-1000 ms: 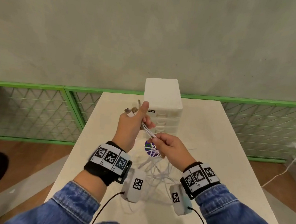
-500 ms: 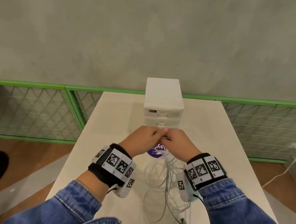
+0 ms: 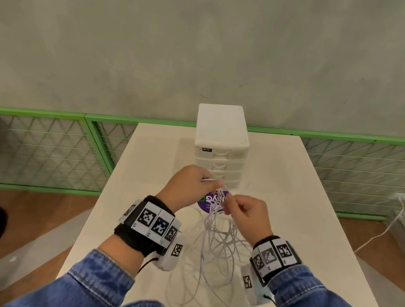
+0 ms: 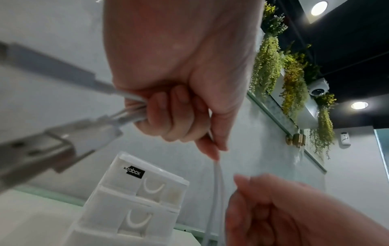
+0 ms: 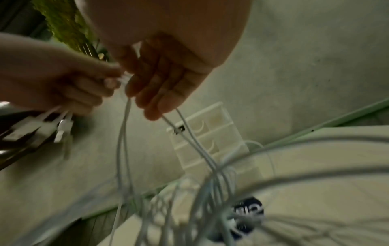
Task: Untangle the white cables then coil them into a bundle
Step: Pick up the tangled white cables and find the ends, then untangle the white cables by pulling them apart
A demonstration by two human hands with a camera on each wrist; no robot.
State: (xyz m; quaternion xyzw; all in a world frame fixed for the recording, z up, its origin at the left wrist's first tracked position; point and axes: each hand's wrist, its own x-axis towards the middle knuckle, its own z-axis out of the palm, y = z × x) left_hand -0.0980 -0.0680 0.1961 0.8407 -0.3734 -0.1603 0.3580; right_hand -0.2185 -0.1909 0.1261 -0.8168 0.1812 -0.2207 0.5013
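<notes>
Several thin white cables [image 3: 214, 232] hang in a tangled bunch from both hands down onto the table [image 3: 290, 212]. My left hand [image 3: 217, 184] grips the bunch near its plug ends, fingers curled around it; the connectors [image 4: 52, 141] stick out of the fist to the left. My right hand [image 3: 230, 202], just right of and below the left, pinches a few strands with curled fingers [image 5: 155, 93]. In the right wrist view the cables [image 5: 126, 141] fall away in blurred loops. How the loops cross lower down is unclear.
A white stack of small drawers [image 3: 220, 140] stands just behind the hands. A round purple sticker [image 3: 207, 201] lies on the table under them. A green mesh fence [image 3: 41, 151] borders the table's far side. Another white cord [image 3: 385, 230] runs along the floor at right.
One second ago my left hand was raised with the plugs up. The hands then met; now they have parted a little, the right hand having moved down the strands toward me.
</notes>
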